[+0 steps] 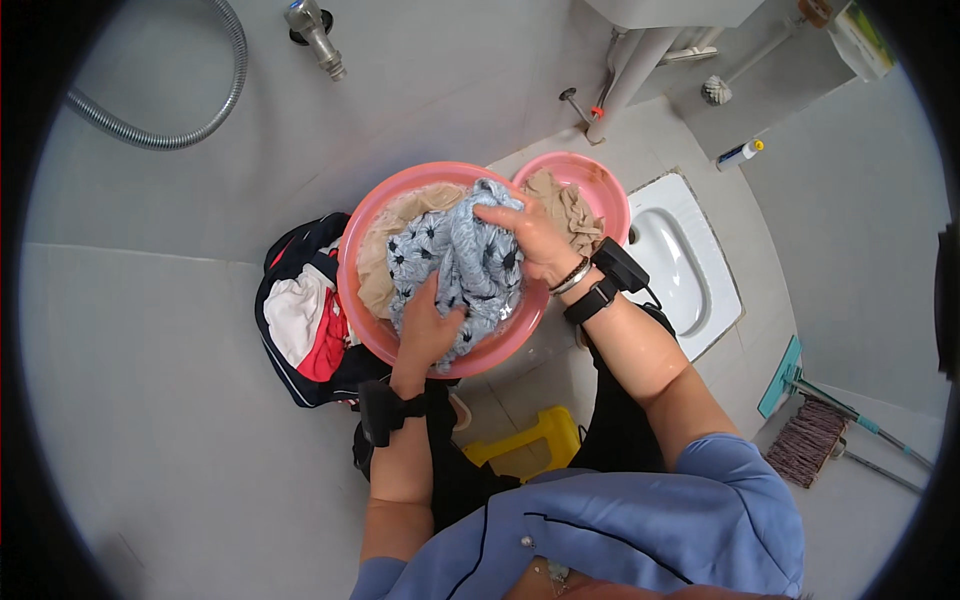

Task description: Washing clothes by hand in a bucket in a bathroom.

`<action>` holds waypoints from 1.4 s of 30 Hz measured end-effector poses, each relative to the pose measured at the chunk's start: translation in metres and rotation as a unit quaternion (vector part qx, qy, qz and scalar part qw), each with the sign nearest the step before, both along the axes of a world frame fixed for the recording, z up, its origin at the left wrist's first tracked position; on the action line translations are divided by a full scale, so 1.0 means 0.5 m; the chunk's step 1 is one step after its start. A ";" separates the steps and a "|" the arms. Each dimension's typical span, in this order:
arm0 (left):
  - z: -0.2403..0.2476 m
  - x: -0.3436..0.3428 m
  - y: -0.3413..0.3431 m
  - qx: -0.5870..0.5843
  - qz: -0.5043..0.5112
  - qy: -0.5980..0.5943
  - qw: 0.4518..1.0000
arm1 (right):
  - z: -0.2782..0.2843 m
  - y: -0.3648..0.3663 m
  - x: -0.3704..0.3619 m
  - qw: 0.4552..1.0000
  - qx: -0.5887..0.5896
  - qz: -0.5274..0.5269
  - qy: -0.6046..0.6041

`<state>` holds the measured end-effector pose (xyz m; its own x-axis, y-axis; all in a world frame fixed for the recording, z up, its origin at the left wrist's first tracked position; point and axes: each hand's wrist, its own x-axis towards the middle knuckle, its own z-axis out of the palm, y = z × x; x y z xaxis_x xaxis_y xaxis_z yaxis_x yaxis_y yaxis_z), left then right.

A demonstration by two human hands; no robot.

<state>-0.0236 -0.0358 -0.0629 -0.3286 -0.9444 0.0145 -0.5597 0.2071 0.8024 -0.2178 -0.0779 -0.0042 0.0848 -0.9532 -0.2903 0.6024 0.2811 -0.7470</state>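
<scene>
A wet light blue cloth (475,245) with dark flower-like spots is bunched up in a large pink basin (352,235). My right hand (540,243) grips its upper right part near the basin's rim, thumb pointing left. Lower down, my left hand (428,325) is closed on the same cloth, its fingertips partly buried in the folds. Beige fabric (377,285) lies in the basin beneath and left of the blue cloth, with some suds around it. Whether the blue cloth is a garment, I cannot tell.
A smaller pink basin (612,190) with beige cloth (562,212) stands to the right, beside a squat toilet (690,270). Dark, white and red clothes (300,320) lie left of the large basin. A yellow stool (545,440) is below; brushes with long handles (810,440) rest at the right.
</scene>
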 end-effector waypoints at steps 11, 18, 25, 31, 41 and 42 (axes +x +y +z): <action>0.046 0.006 -0.029 0.235 0.282 0.628 0.686 | -0.031 0.082 0.115 0.817 -0.317 -0.058 0.478; 0.004 -0.073 0.023 0.357 0.309 0.532 0.703 | -0.090 0.043 0.126 0.753 -0.263 0.015 0.603; -0.028 -0.015 0.017 0.343 0.329 0.528 0.704 | -0.008 0.139 0.182 0.757 -0.354 0.083 0.543; -0.002 -0.038 -0.003 0.387 0.226 0.537 0.715 | -0.054 0.038 0.100 0.788 -0.234 0.013 0.569; 0.048 0.003 -0.023 0.211 0.138 0.332 0.909 | -0.018 0.027 0.031 0.893 -0.172 0.202 0.363; 0.057 -0.001 -0.021 0.212 0.138 0.333 0.909 | -0.011 0.025 0.030 0.935 -0.126 0.156 0.291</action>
<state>-0.0241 -0.0465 -0.0343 -0.1297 -0.9568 -0.2602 0.0951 -0.2732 0.9572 -0.2029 -0.0656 -0.0098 0.2678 -0.9527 -0.1441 -0.0094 0.1469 -0.9891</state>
